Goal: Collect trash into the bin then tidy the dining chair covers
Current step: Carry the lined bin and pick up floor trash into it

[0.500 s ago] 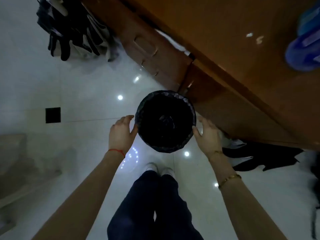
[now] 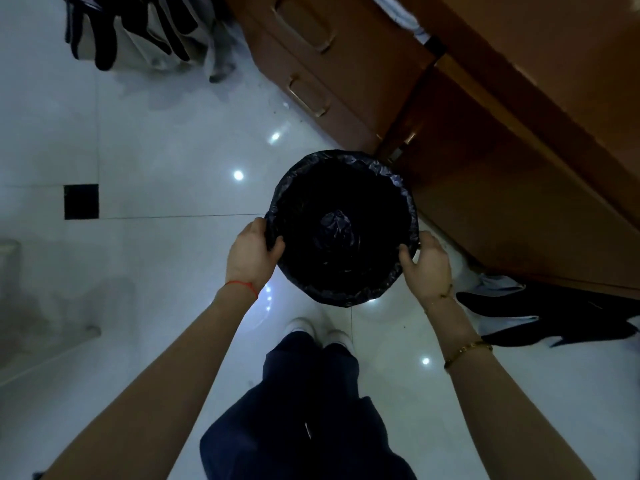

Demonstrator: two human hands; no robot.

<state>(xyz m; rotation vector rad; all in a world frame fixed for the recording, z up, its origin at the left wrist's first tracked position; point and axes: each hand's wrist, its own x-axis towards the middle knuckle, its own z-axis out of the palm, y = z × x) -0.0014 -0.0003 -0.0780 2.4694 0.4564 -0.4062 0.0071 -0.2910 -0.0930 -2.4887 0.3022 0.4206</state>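
A round bin (image 2: 341, 161) lined with a black plastic bag is in the middle of the head view, over the white tiled floor. My left hand (image 2: 251, 258) grips its left rim, thumb hooked inside. My right hand (image 2: 427, 259) grips the right rim. A crumpled bit of the dark liner bunches at the bin's bottom. A black and white cloth cover (image 2: 540, 313) lies on the floor at the right. More black and white fabric (image 2: 138, 29) hangs at the top left.
A brown wooden cabinet (image 2: 502, 140) with drawer handles runs along the upper right, close behind the bin. My legs and white shoes (image 2: 320, 332) stand just below the bin. A black tile inset (image 2: 81, 201) marks the floor at the left.
Both hands were beside the bin with fingers spread; now they have closed on its rim. The view has come closer to the bin.
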